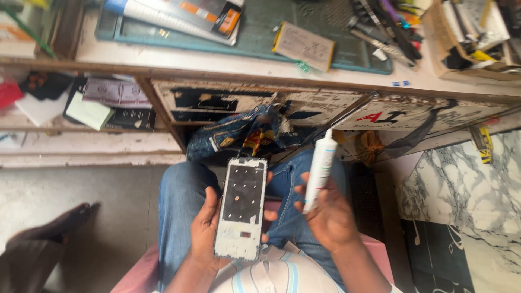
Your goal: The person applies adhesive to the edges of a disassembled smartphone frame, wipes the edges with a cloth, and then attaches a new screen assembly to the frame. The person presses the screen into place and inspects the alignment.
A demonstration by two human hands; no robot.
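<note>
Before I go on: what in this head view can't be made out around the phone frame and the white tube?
- Phone frame: its underside, covered by the left hand.
- White tube: its lower end, hidden in the right hand; nozzle tip too small to tell whether capped.
- Tools on the workbench: blurred, cut off by top edge.

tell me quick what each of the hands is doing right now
Left hand: closed around a white phone frame, its open back facing up.
Right hand: closed on a white glue tube, nozzle pointing up.
</note>
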